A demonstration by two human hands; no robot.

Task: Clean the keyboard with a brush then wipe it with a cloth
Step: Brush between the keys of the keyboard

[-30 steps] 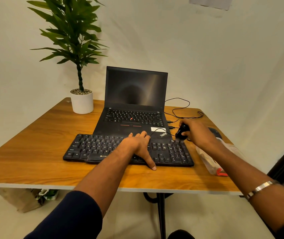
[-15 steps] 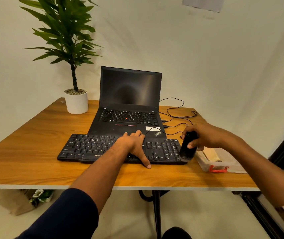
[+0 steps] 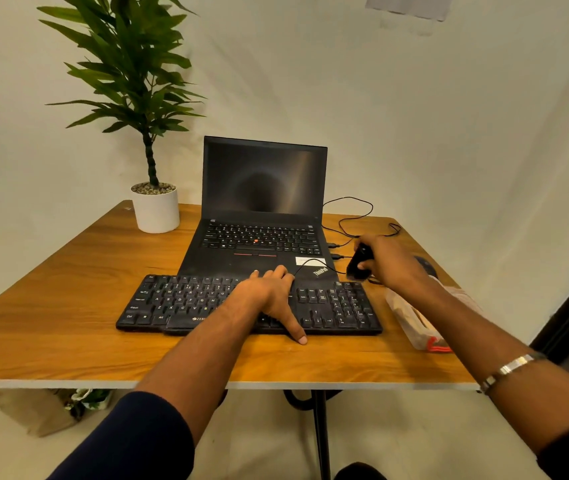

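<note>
Left hand [image 3: 269, 299] lies palm down on the middle of the black keyboard [image 3: 186, 303], fingers spread and relaxed, gripping nothing; the thumb reaches over the near edge and its tip touches the wooden table [image 3: 68, 306]. Right hand [image 3: 390, 263] is closed around a dark brush [image 3: 357, 263], held beyond the keyboard's far right corner, just beside the laptop's right front corner; whether the brush touches the table or the keys cannot be told. The keyboard sits across the table in front of the open laptop [image 3: 262, 216], whose screen is dark. A thin black cable [image 3: 349, 216] loops on the table behind the right hand. Under the right forearm lies a clear box [image 3: 411, 323] with a red clasp. A metal bracelet [image 3: 508, 368] circles the right wrist. A potted plant [image 3: 155, 209] in a white pot stands at the far left of the table, left of the laptop
</note>
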